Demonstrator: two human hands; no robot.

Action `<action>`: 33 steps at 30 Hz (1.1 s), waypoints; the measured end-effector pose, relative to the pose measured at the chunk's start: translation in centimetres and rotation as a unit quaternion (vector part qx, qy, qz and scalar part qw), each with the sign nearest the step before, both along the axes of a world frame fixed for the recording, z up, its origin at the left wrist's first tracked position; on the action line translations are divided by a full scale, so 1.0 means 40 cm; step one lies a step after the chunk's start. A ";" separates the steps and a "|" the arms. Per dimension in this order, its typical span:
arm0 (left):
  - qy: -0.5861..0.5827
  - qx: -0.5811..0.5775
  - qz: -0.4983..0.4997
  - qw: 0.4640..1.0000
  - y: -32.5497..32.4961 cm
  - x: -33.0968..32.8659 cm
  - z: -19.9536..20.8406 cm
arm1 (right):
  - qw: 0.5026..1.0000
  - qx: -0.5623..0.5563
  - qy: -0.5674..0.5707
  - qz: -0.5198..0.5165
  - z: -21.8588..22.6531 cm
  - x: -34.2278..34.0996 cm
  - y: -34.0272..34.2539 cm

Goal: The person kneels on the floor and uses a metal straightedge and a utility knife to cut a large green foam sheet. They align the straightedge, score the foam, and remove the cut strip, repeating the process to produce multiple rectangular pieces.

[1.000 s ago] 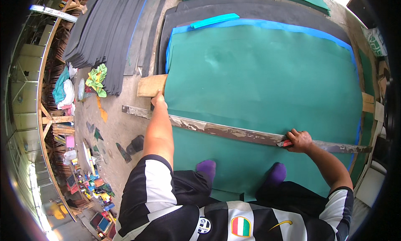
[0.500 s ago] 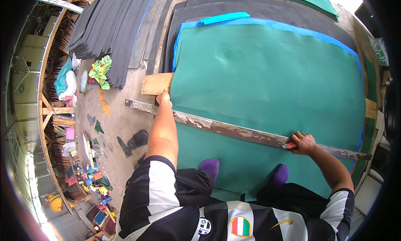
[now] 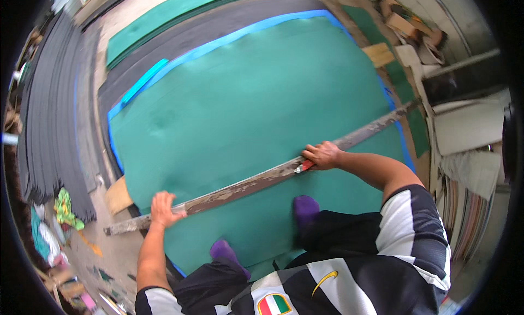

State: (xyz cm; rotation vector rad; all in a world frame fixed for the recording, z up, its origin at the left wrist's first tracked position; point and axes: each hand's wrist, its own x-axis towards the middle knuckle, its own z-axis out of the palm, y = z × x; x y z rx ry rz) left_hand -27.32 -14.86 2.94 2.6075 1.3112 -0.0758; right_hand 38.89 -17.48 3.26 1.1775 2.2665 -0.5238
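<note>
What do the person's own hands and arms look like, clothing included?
Both the left hand and right hand are without gloves, and no watch or bracelet shows. The forearms are uncovered below short sleeves. The left sleeve and right sleeve are black and white, in broad panels, matching the striped shirt.

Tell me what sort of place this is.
Probably a workshop for sheet material: a large green sheet lies under a long, worn bar, with a stack of dark sheets to the left.
</note>
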 end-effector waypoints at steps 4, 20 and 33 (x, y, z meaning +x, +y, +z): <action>0.016 -0.043 -0.053 0.998 -0.046 0.070 -0.036 | 0.999 0.029 0.013 0.005 -0.003 0.004 -0.008; -0.036 0.060 0.029 0.997 0.124 0.015 -0.074 | 0.967 0.243 0.074 -0.006 0.042 -0.017 0.210; -0.015 0.031 0.061 0.998 0.139 0.027 -0.086 | 0.965 0.203 0.107 -0.126 0.020 -0.007 0.265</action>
